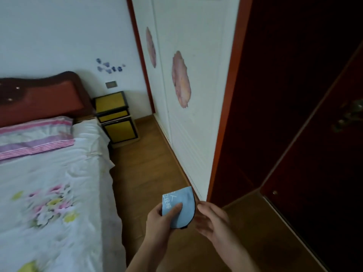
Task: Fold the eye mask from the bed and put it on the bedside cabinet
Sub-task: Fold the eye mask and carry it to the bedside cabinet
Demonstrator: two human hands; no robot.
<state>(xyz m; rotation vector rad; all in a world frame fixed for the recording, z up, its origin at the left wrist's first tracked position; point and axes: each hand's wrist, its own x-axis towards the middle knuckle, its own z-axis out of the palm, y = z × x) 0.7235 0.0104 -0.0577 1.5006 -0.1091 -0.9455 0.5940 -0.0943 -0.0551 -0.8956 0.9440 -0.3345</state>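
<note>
A light blue eye mask (182, 203) with white lettering and a black edge is folded in half. My left hand (163, 218) is shut on it, thumb pressed across its front. Just to the mask's right, my right hand (211, 220) is held with fingers loosely spread and holds nothing. Both hands hover over the wooden floor beside the bed (49, 183). The bedside cabinet (115, 114), yellow with black edges, stands at the head of the bed against the far wall, well away from my hands.
A white wardrobe (186, 114) with pink flower prints runs along the right of the aisle. A dark red door (314, 173) stands open at the far right. The wooden floor (145, 169) forms a narrow aisle between bed and wardrobe.
</note>
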